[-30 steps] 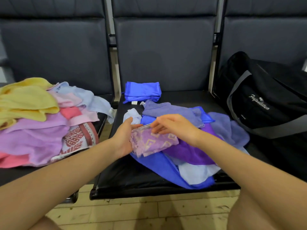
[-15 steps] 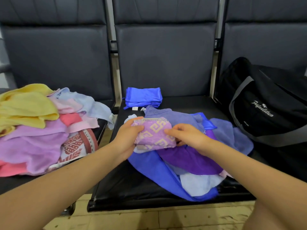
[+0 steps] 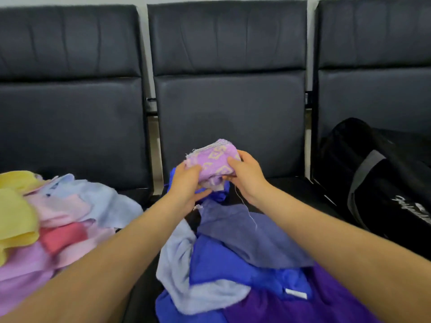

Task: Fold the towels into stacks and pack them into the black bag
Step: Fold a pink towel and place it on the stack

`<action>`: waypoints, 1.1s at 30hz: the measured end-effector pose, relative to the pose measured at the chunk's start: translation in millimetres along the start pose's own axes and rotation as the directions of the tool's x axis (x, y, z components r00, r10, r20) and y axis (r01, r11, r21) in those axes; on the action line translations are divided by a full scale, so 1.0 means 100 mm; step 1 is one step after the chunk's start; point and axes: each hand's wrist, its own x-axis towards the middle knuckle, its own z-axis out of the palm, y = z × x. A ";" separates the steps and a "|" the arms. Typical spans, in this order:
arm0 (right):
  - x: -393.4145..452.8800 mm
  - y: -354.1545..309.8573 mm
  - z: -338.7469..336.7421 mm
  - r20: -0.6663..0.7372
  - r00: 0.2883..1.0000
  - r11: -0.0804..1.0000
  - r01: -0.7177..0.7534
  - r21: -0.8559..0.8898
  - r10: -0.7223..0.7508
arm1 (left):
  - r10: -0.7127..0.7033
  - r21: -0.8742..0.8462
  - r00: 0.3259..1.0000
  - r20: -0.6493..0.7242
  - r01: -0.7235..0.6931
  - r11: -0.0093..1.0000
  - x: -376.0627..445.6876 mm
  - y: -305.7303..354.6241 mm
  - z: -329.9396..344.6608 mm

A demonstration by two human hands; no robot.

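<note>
A folded lilac towel with a cream pattern (image 3: 213,159) is held up above the middle seat. My left hand (image 3: 186,183) grips its left end and my right hand (image 3: 245,173) grips its right end. Below them lies a heap of blue, light blue and purple towels (image 3: 245,257) on the middle seat. A folded blue towel (image 3: 172,176) shows only as a sliver behind my left hand. The black bag (image 3: 382,183) with grey straps stands on the right seat.
A pile of yellow, pink, red and pale blue towels (image 3: 58,220) covers the left seat. Dark padded seat backs (image 3: 228,101) rise behind everything. A loose thread hangs from under my right hand.
Both hands have lifted the patterned towel up and away from me, toward the seat back. The camera has tilted up, so the floor and the seat's front edge are out of view.
</note>
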 end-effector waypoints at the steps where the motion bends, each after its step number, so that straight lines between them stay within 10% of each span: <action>1: 0.17 0.03 0.03 0.001 1.000 1.000 -0.010 0.029 0.010 | 0.062 -0.005 0.997 -0.046 -0.063 0.998 0.20 0.00 -0.01; 7: 0.82 0.57 0.09 -0.012 0.981 0.946 -0.192 -0.263 0.195 | 0.346 0.342 0.907 -0.242 -0.254 0.905 1.07 -0.32 -0.27; 12: 0.84 0.79 0.00 -0.028 0.999 0.598 -0.040 -0.801 0.030 | 0.370 0.828 0.926 -0.081 -0.144 0.541 1.35 -0.68 -0.51; 24: -0.45 -0.11 -0.91 -0.213 0.976 0.861 -0.143 -0.488 0.041 | 0.310 0.678 0.925 -0.220 -0.083 0.730 0.04 -0.16 -0.35; 30: -1.19 -0.23 -1.20 -0.167 0.985 0.865 -0.110 -0.490 0.030 | 0.248 0.721 0.962 0.118 -0.254 0.644 -0.70 -0.38 -0.21; 33: -1.43 -0.04 -1.32 -0.070 0.997 0.659 -0.046 -0.750 -0.010 | 0.141 0.835 0.964 0.228 -0.267 0.482 -0.92 -0.63 -0.24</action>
